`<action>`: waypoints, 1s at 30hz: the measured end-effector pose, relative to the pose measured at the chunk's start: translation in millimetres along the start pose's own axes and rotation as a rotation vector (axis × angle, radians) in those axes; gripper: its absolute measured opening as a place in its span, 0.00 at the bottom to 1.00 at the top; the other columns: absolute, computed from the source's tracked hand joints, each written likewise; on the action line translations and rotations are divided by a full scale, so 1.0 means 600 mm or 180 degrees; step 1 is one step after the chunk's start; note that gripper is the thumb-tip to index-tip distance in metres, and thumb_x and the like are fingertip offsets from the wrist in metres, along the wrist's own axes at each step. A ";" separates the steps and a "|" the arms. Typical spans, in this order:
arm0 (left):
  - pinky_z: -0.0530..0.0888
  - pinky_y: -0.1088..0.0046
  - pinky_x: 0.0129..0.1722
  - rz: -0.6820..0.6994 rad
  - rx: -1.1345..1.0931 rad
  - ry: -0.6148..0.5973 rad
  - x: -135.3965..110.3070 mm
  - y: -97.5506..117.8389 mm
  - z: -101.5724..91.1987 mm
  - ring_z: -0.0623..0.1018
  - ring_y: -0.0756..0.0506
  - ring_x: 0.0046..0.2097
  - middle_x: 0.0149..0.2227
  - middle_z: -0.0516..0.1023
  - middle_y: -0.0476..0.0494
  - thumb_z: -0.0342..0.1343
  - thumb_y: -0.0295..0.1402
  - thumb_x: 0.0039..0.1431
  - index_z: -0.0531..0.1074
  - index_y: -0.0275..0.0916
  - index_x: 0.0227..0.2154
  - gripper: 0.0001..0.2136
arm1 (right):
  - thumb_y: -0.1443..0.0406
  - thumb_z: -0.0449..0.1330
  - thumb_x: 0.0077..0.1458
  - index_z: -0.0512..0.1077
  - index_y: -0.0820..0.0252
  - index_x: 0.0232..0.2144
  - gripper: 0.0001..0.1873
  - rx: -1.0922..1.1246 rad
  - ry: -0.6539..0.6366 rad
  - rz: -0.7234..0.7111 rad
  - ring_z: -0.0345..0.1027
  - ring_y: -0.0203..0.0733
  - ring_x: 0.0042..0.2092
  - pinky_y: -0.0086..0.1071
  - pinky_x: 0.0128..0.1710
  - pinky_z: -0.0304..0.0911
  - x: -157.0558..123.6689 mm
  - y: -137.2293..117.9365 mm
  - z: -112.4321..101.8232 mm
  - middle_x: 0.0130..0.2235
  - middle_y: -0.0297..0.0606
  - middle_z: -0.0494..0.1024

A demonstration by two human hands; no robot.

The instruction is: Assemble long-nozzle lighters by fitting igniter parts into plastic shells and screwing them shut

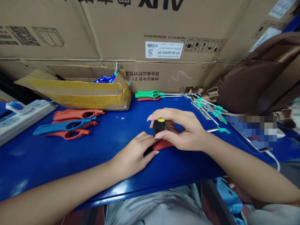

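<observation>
While the left hand (138, 150) grips the left end of a red lighter casing (165, 144) between thumb and fingers, the right hand (187, 129) grasps a short screwdriver (159, 127) by its black and yellow handle, the thin shaft pointing down at that casing. The held casing lies near the front middle of the blue surface (93, 165), partly hidden under both hands; whether the screwdriver's tip sits in a screw cannot be told. To the left, a blue lighter casing (50, 128) lies between two more red casings (64, 116), close beside a white power strip (32, 117). Tiny pale pieces (122, 118) lie beyond the left hand. Farther back stand a yellow-taped cardboard box (86, 98) and, to its right, a green lighter (145, 94) with a metal tube. Metal tubes with teal fittings (207, 107) are heaped beyond the right hand, near a phone (246, 134) plugged into a white cable (275, 157).
</observation>
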State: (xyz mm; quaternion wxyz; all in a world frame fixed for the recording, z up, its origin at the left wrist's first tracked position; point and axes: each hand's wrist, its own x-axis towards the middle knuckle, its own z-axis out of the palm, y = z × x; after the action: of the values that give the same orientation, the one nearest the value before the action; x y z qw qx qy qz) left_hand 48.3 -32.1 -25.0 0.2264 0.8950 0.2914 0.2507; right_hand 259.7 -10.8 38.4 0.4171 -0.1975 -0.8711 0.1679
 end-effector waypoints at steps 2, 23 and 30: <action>0.73 0.62 0.48 0.0012 -0.0008 0.0000 0.000 0.000 0.001 0.77 0.41 0.46 0.44 0.80 0.42 0.57 0.29 0.67 0.75 0.37 0.47 0.08 | 0.67 0.64 0.62 0.71 0.57 0.54 0.17 -0.0014 0.0003 -0.0011 0.75 0.35 0.39 0.26 0.33 0.70 0.001 -0.001 0.000 0.47 0.37 0.81; 0.73 0.45 0.59 -0.0591 0.1306 -0.1076 0.030 0.050 -0.056 0.76 0.30 0.58 0.59 0.76 0.34 0.57 0.33 0.63 0.67 0.38 0.63 0.25 | 0.62 0.58 0.66 0.70 0.58 0.45 0.08 -0.2183 0.0036 0.0718 0.71 0.45 0.44 0.35 0.42 0.67 -0.036 0.103 -0.127 0.47 0.44 0.74; 0.78 0.57 0.51 -0.0245 0.1524 -0.1456 0.100 0.055 -0.036 0.79 0.34 0.51 0.53 0.77 0.32 0.54 0.23 0.64 0.68 0.34 0.62 0.23 | 0.68 0.55 0.61 0.73 0.58 0.41 0.07 -0.2225 -0.0584 0.1186 0.68 0.40 0.39 0.32 0.40 0.62 -0.057 0.128 -0.145 0.47 0.42 0.71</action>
State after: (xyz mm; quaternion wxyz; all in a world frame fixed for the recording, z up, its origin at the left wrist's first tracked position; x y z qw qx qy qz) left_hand 91.3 -12.3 28.7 0.0786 0.9442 0.3172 -0.0411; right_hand 364.0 50.0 32.5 0.2077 -0.4661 -0.8586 -0.0486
